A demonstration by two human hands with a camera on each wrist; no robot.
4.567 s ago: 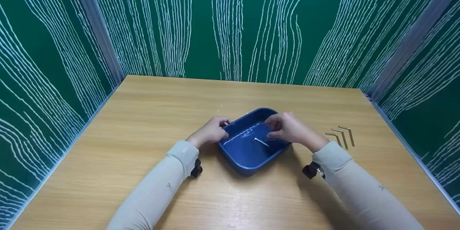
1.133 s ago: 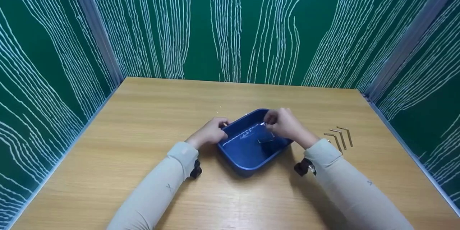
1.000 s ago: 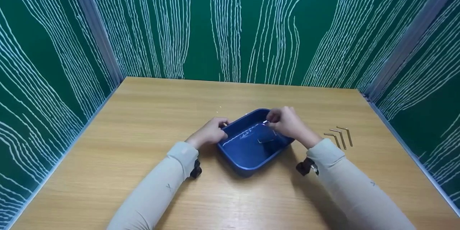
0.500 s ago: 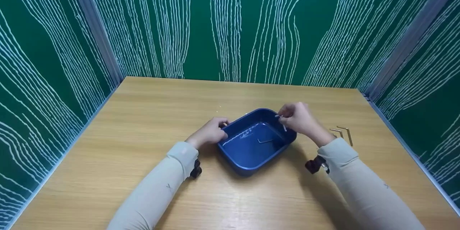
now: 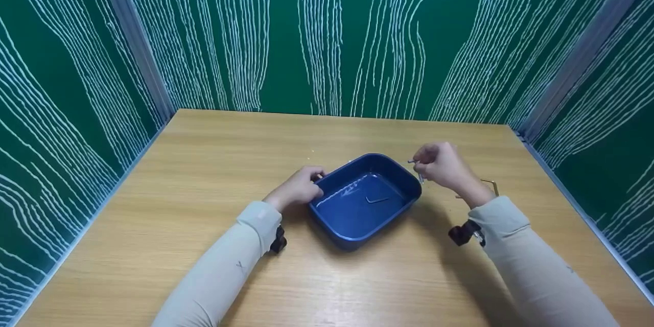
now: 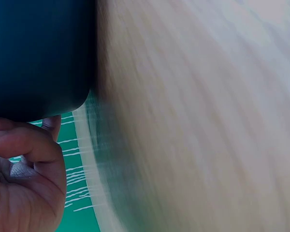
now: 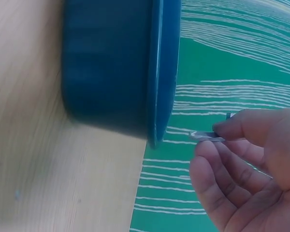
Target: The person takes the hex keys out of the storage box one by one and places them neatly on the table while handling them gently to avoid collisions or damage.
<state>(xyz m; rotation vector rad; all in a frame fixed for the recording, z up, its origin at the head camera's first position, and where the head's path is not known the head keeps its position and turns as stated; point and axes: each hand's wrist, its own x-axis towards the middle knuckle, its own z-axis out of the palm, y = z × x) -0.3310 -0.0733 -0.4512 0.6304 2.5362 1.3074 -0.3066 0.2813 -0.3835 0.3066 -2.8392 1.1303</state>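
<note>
A blue plastic tub stands on the table, turned at an angle. My left hand grips its left end at the rim; in the left wrist view the fingers of that left hand are bent against the tub wall. One thin dark hex key lies on the tub floor. Just beyond the right rim, my right hand is raised and pinches a silver hex key between thumb and fingertips. Its short bent end pokes out past the fingers.
Brass-coloured hex keys lie on the wooden table to the right, mostly hidden behind my right wrist. Tiny pale specks sit behind the tub. Green walls with white lines close off the back and sides.
My right hand has lifted the silver hex key from the tub floor and carried it rightward over the rim. My left hand and the tub have stayed put.
</note>
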